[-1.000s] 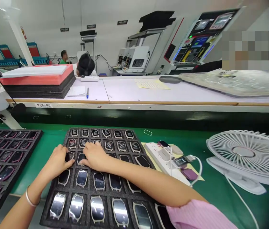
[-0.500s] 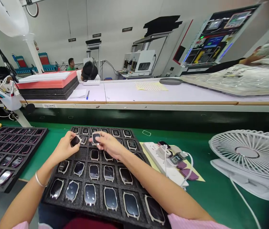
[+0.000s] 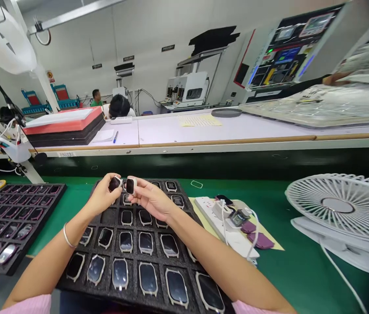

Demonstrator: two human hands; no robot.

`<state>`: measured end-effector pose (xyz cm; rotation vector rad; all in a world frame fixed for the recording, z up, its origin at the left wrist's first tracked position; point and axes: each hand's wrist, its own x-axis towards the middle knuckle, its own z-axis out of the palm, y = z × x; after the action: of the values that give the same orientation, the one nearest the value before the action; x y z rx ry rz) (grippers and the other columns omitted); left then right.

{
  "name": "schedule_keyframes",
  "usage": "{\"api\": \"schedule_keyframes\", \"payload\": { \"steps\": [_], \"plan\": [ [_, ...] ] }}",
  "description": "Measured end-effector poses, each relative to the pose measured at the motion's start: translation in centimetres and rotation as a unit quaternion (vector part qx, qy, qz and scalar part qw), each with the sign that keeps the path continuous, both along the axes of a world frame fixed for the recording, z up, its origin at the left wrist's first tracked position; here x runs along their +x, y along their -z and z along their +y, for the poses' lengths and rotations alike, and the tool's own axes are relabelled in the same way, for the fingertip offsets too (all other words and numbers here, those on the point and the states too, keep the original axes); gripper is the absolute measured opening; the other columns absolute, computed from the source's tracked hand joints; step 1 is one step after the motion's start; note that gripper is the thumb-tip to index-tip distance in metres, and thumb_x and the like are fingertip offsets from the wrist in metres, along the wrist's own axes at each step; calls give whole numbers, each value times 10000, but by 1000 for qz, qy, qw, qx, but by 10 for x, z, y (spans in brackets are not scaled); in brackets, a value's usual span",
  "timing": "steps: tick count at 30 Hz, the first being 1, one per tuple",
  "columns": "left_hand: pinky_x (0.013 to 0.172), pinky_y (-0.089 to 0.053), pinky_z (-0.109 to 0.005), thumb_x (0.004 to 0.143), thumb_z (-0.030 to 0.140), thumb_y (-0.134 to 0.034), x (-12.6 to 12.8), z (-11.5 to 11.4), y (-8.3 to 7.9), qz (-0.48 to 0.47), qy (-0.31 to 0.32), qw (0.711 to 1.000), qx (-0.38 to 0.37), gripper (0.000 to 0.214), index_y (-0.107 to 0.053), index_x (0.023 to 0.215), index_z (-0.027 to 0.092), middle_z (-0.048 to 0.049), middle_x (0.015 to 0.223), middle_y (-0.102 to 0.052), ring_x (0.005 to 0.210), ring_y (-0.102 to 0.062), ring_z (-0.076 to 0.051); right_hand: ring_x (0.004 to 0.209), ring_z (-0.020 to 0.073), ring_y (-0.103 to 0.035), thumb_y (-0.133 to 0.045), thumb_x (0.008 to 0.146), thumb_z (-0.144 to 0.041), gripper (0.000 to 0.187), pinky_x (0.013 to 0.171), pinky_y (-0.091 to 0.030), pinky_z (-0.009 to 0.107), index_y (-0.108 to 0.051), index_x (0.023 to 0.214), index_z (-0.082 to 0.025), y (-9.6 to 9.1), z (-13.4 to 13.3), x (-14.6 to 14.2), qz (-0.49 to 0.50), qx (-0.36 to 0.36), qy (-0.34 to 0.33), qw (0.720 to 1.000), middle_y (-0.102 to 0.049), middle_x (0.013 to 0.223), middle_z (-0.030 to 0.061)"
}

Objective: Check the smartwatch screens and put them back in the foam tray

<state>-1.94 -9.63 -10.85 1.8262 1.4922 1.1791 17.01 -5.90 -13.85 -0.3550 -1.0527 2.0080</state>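
1. Head view, centre: Two watch bodies are held up over the far part of a black foam tray (image 3: 108, 216), side by side and just apart, dark screens turned toward the wearer.
2. Head view, left: The left hand (image 3: 103, 198) pinches its watch body (image 3: 115, 183) between thumb and fingers. The piece lies at the fingertips, ahead of the palm and toward the right hand. It tilts, its long axis seeming to lean up and to the right; fingers cover part of the case, so the exact angle is hard to tell.
3. Head view, right: The right hand (image 3: 153, 199) reaches in from the other side, its grip pressed on a second watch body (image 3: 130, 186) by the edges. This piece lies leftward of the palm, long axis near upright, pale rim showing along its right side. Which end is the top cannot be told.
4. Head view, below: Rows of pale-framed watches (image 3: 120, 273) lie face up in the tray's pockets, long axes running mostly away from the wearer. Each raised piece is nearest the hand that pinches it; the gap between the two is narrow. The tray rests on a green bench (image 3: 263, 185).
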Motion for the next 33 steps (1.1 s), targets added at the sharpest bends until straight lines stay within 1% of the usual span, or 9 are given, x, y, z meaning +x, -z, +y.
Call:
{"api": "schedule_keyframes", "payload": {
  "steps": [5,10,12,14,17,19,24,29,33],
  "plan": [
    [609,-398,-260,788,251,-577,9,20,-20,49,-1,998,45,344,-560,1127,195,28,804,-572,626,-476,-122,709,132,-682,-887,720,-318,481,708,-538,281,-698,1153,-232,-6,9,8,8,46,34,998,-689,906,4],
    [638,-412,-262,763,257,-594,20,48,-31,-25,22,998,53,397,-551,1155,200,20,834,-580,668,-502,-131,679,126,-629,-864,754,-352,480,675,-514,285,-698,1189,-234,-26,27,16,-4,69,68,995,-704,950,32],
    [687,-439,-273,752,261,-610,23,56,-26,-73,24,996,49,404,-549,1145,194,-1,888,-593,734,-538,-143,663,117,-607,-863,754,-357,474,641,-497,272,-705,1186,-240,-32,34,18,-14,71,70,995,-715,1024,54],
    [733,-463,-287,755,262,-616,23,59,-16,-118,16,992,33,400,-546,1142,190,-25,944,-605,800,-566,-158,666,113,-600,-865,751,-354,469,638,-491,265,-710,1182,-254,-31,39,19,-14,62,72,995,-717,1073,60],
    [741,-471,-289,766,250,-611,23,56,1,-142,-1,990,8,376,-548,1133,195,-31,949,-608,816,-573,-163,693,119,-607,-878,734,-340,480,683,-506,276,-715,1179,-266,-21,41,18,-9,32,67,997,-716,1080,52],
    [747,-466,-283,775,252,-611,23,52,8,-137,-5,990,7,365,-549,1132,201,-29,952,-610,822,-575,-161,694,126,-603,-883,722,-343,494,692,-513,289,-715,1179,-261,-13,38,17,-15,14,63,998,-716,1083,56],
    [706,-447,-267,800,286,-601,25,45,7,-116,-13,993,3,360,-544,1148,212,-21,938,-608,778,-563,-149,661,123,-570,-858,738,-367,493,662,-499,298,-702,1193,-255,-5,32,18,-22,-7,53,998,-707,1152,77],
    [711,-448,-277,802,294,-590,28,41,7,-98,-7,995,1,365,-539,1154,213,-18,925,-602,767,-554,-151,657,117,-550,-835,757,-374,467,655,-491,292,-703,1195,-276,-5,29,17,-21,15,45,999,-703,1111,53],
    [709,-451,-278,794,283,-585,29,39,7,-109,2,994,-7,362,-532,1144,209,-12,903,-603,771,-562,-152,648,118,-546,-855,736,-368,479,645,-482,286,-715,1183,-267,-5,28,16,-10,6,43,999,-697,1079,43]
  ]
}}
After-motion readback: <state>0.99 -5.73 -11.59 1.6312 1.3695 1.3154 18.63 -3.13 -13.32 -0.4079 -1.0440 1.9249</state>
